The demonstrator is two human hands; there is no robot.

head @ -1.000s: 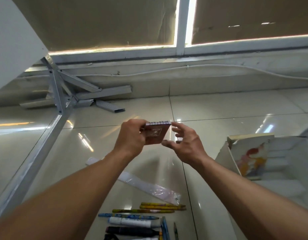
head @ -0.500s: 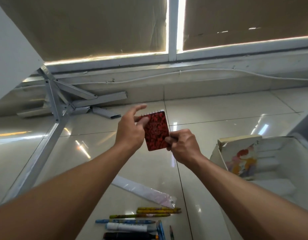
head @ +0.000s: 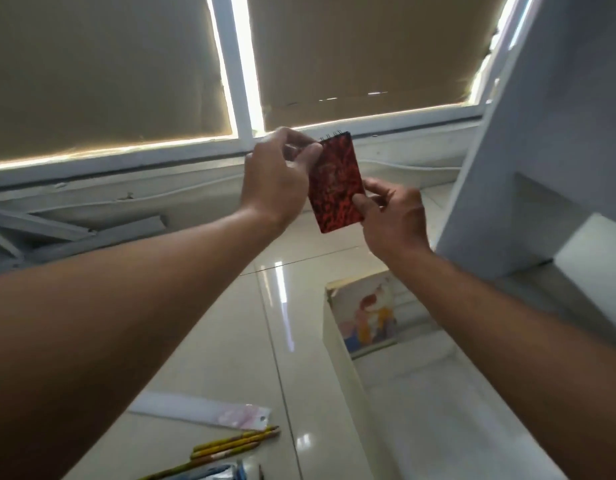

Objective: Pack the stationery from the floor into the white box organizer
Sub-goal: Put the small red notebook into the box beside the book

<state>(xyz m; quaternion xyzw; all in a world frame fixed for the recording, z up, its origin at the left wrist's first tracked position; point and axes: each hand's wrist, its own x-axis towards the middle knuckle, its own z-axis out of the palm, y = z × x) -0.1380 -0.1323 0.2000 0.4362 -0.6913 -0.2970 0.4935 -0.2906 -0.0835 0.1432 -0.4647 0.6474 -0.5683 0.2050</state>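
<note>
**Red notebook [head: 336, 183] carried toward the box**

Head view: the notebook is held in the air and now hangs over the white box organizer [head: 337, 344], no longer over the bare floor [head: 230, 358]. The left hand [head: 279, 174] pinches its spiral corner. The right hand [head: 391, 216] pinches the lower edge, thumb on the cover. Lowering it in looks next; the pencils [head: 237, 441] wait.

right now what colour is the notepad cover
The notepad cover is red with a dark mottled pattern, seen best in the head view.
</note>
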